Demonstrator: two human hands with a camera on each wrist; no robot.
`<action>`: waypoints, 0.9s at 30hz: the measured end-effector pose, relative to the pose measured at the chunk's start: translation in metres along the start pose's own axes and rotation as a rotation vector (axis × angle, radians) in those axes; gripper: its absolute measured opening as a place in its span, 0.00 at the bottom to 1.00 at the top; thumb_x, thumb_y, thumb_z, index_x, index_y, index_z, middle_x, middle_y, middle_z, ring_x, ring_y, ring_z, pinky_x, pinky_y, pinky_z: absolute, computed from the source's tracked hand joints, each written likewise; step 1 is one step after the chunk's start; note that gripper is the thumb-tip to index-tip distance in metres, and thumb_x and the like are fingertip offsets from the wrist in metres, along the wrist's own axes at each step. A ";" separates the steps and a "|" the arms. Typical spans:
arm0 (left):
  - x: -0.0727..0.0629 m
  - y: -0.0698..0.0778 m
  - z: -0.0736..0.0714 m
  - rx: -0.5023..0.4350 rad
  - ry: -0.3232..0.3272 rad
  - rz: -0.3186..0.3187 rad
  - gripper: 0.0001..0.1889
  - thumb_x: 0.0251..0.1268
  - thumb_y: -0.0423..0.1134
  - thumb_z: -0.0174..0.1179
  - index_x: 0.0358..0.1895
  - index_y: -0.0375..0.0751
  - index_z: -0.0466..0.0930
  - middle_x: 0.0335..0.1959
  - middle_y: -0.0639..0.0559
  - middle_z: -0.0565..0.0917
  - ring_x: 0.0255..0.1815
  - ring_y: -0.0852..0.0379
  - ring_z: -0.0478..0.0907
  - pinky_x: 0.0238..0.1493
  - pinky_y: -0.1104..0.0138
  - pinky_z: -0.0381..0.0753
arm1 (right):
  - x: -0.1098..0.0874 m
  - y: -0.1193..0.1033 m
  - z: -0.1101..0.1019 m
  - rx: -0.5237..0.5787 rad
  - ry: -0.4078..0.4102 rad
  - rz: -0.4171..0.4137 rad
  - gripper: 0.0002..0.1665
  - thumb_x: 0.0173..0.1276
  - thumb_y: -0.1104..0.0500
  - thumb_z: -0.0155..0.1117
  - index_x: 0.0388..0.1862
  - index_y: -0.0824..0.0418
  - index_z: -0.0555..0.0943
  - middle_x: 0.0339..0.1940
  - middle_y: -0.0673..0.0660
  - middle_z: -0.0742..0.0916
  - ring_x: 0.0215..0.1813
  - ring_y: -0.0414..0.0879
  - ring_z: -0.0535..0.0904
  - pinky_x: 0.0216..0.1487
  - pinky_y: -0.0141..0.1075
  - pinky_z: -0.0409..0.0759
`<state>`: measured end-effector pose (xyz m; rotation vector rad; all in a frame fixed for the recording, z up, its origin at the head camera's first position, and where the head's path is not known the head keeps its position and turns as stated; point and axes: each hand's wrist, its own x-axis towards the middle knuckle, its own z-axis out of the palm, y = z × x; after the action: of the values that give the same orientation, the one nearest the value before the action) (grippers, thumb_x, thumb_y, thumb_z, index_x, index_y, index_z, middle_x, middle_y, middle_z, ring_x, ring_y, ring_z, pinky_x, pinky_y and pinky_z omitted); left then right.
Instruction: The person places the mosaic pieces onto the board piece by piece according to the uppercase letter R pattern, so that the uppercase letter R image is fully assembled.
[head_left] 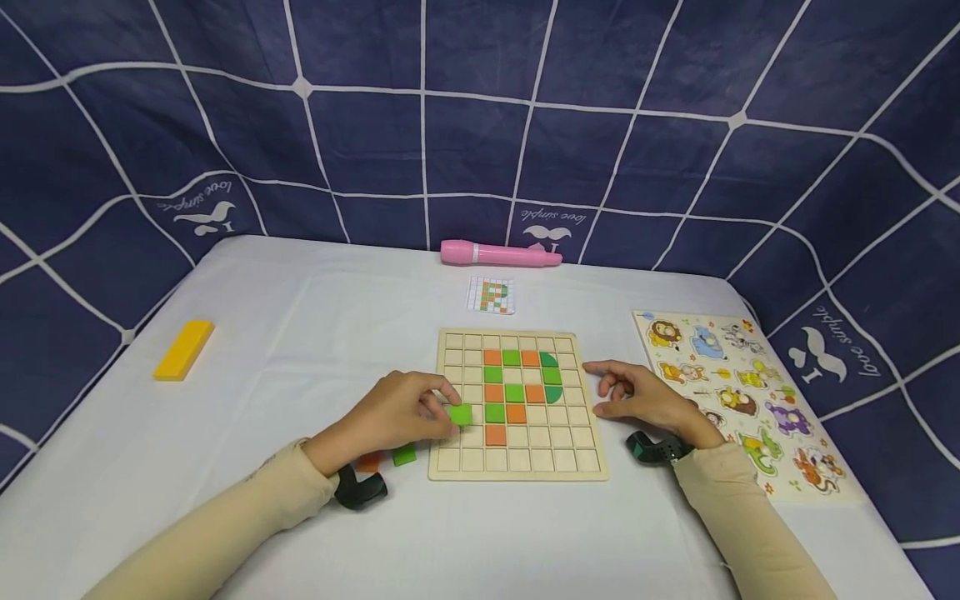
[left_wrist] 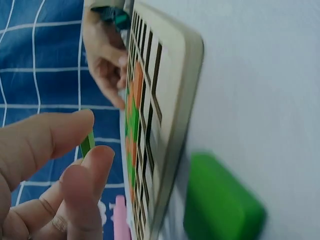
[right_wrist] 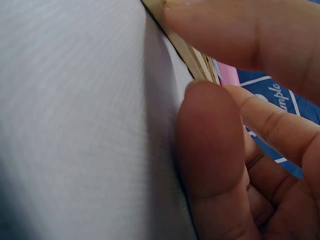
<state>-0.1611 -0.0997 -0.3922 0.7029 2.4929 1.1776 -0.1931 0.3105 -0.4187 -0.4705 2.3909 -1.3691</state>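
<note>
Between thumb and fingertips, my left hand (head_left: 401, 407) pinches a green square tile (head_left: 461, 414). That tile is over the left columns of a wooden grid board (head_left: 517, 476); the left wrist view shows it edge-on, raised beside the board. Orange and green squares, with two darker green rounded pieces (head_left: 552, 394), form a P-like figure in the grid. My right hand (head_left: 648, 396) is at the board's right edge, index finger and thumb extended with their tips at the rim. An orange tile (head_left: 368, 462) and another green tile (head_left: 404, 454) lie by my left wrist.
Behind the board lies a small card (head_left: 492, 295) with a coloured grid pattern, and beyond it a pink tube-shaped object (head_left: 498, 255). An animal puzzle board (head_left: 712, 400) is at the right, partly behind my right hand. A yellow block (head_left: 183, 350) lies far left.
</note>
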 end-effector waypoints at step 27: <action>0.007 0.023 0.048 0.132 -0.071 0.074 0.13 0.53 0.37 0.81 0.41 0.48 0.88 0.24 0.72 0.84 0.34 0.68 0.79 0.38 0.60 0.77 | 0.000 -0.001 -0.001 0.011 -0.004 0.004 0.41 0.63 0.72 0.78 0.74 0.79 0.72 0.41 0.59 0.81 0.34 0.40 0.73 0.36 0.29 0.73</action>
<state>-0.1383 -0.0523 -0.4042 0.8628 2.5223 1.0010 -0.1932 0.3107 -0.4180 -0.4654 2.3791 -1.3773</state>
